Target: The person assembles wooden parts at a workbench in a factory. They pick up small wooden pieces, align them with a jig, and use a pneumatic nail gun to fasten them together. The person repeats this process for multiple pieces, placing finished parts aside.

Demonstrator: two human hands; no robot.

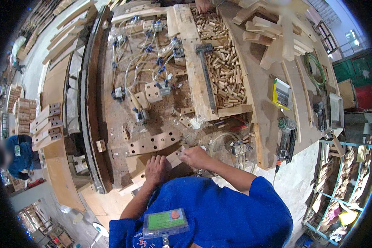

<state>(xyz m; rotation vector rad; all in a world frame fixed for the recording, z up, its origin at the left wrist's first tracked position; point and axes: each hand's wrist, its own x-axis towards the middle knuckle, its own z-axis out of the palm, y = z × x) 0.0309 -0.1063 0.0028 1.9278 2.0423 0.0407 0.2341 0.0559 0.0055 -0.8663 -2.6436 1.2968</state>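
Close to my body lies a pale wooden piece, set slantwise at the near edge of the bench. Over its middle my left hand is closed, fingers curled across the wood. At the piece's right end, by a hole, the fingers of my right hand are pinched together; what they hold, if anything, is too small to make out. Just beyond my hands rests a curved wooden board with several dark round holes.
Hoses and pneumatic clamps cover the bench's far left. A hammer lies beside a wooden bin of dowels, where another person's hand reaches in. At right is a power drill. Drilled blocks stack at left, near a person in blue.
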